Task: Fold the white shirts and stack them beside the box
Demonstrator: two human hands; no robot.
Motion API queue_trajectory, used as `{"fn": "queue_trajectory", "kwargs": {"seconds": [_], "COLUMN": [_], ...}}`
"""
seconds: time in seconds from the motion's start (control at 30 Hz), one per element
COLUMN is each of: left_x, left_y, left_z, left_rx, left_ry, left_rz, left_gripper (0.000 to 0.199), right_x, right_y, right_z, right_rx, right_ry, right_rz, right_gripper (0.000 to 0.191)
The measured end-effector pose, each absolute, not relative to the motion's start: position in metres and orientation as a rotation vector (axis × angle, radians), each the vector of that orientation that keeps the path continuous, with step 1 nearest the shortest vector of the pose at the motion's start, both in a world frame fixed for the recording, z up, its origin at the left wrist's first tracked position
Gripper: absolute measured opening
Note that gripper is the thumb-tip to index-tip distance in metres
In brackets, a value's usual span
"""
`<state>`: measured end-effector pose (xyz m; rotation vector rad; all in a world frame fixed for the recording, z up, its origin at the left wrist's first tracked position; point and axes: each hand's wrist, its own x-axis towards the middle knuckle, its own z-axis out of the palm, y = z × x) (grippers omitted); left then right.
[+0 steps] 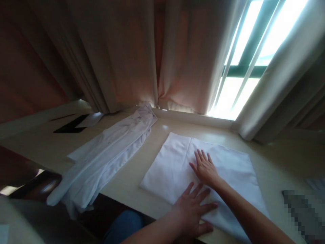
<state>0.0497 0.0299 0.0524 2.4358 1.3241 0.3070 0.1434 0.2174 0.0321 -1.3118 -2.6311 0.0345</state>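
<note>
A white cloth (228,162) lies folded into a flat, roughly rectangular shape on the pale wooden table. Near its middle, beside a crease, my right hand (205,168) rests flat with the fingers stretched out. My left hand (191,211) is spread over the cloth's near edge, close to the table's front edge, fingers apart. Neither hand grips anything. To the left lies a second white garment (109,149), loosely bunched lengthwise, its near end hanging over the table's front edge.
Long curtains (122,57) hang behind the table (129,179), parted at a bright window (243,71) on the right. A black flat item (68,125) with a white sheet (90,119) lies at the back left. A pixelated dark object (304,213) sits at the right.
</note>
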Motion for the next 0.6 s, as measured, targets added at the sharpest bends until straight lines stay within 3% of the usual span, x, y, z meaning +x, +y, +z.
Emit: {"fn": "queue_trajectory", "kwargs": {"seconds": [0.17, 0.6], "left_x": [0.052, 0.051], "left_y": [0.031, 0.030], "left_z": [0.048, 0.047], "left_rx": [2.489, 2.504], "left_ry": [1.354, 1.369], "left_rz": [0.307, 0.282], "left_gripper": [0.070, 0.070], "right_x": [0.184, 0.208], "right_y": [0.186, 0.313], "right_z": [0.014, 0.013], "right_rx": [-1.421, -1.711], "right_ry": [-2.689, -2.449], "right_rz": [0.118, 0.218], "right_gripper": [0.070, 0.070]}}
